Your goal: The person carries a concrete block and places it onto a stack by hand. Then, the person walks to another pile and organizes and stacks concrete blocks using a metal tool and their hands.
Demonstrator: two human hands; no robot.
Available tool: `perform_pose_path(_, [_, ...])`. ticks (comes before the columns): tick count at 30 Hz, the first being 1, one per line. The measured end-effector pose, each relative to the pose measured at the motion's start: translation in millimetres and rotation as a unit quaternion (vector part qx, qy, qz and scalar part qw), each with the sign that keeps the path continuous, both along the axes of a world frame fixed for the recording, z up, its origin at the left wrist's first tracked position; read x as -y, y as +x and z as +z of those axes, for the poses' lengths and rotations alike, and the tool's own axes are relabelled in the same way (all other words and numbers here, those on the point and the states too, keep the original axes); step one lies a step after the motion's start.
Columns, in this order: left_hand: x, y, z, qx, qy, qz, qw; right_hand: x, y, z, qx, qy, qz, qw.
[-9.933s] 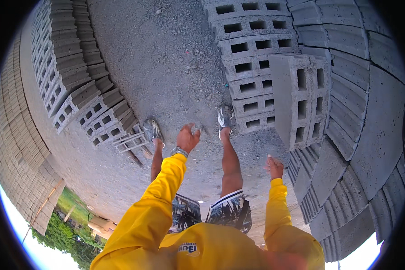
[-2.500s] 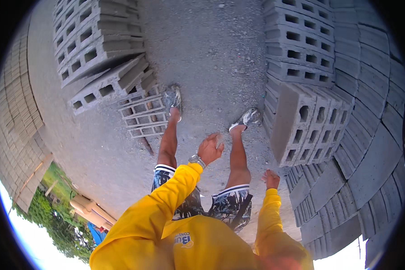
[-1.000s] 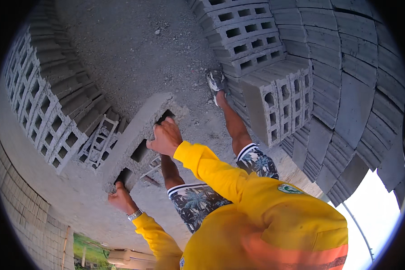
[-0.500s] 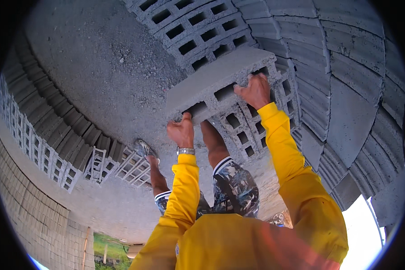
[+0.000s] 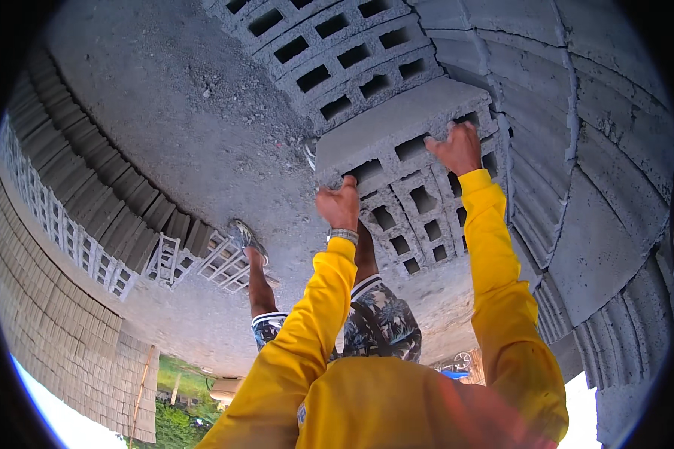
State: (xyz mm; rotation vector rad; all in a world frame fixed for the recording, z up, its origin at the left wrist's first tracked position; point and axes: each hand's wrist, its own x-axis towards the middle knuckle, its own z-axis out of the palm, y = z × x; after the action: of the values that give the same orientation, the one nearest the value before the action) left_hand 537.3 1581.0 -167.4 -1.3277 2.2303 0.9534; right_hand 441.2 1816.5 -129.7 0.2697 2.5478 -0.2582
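Note:
A grey hollow concrete block [image 5: 401, 118] lies on its side in front of me, its row of rectangular holes facing me. My left hand [image 5: 339, 204], with a metal watch at the wrist, is closed on the edge of its left hole. Hooked at the block's right-hand hole is my right hand [image 5: 459, 148], some fingers hidden inside. The block sits in line with a stack of similar blocks [image 5: 406, 217] below it and appears to rest on that stack. More stacked blocks [image 5: 337, 63] continue just beyond it.
A tall wall of concrete blocks [image 5: 539, 150] rises close on my right. Gravelly ground [image 5: 172, 112] stretches to the left, bordered by a long row of stacked blocks [image 5: 90, 187]. My left foot [image 5: 247, 238] stands near some blocks [image 5: 228, 262] at the row's end.
The block has moved right with both hands on it and now lines up with the stack. Both arms reach further out. The view has shifted slightly.

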Motion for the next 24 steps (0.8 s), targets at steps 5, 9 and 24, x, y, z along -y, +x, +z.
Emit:
perform_pose_path(5, [-11.2, -0.9, -0.7, -0.015, -0.003, -0.022, 1.000, -12.6, -2.3, -0.4, -0.021, -0.002, 0.004, 1.000])
perform_pose_path(9, [-14.8, 7.7, -9.9, -0.042, 0.004, -0.005, 0.999, -17.3, -0.1, -6.7, -0.008, 0.004, 0.015, 1.000])
perform_pose_path(24, [345.6, 173.6, 5.8, -0.040, 0.123, 0.124, 0.984, 67.4, 2.7, 46.7, -0.123, 0.069, 0.010, 0.990])
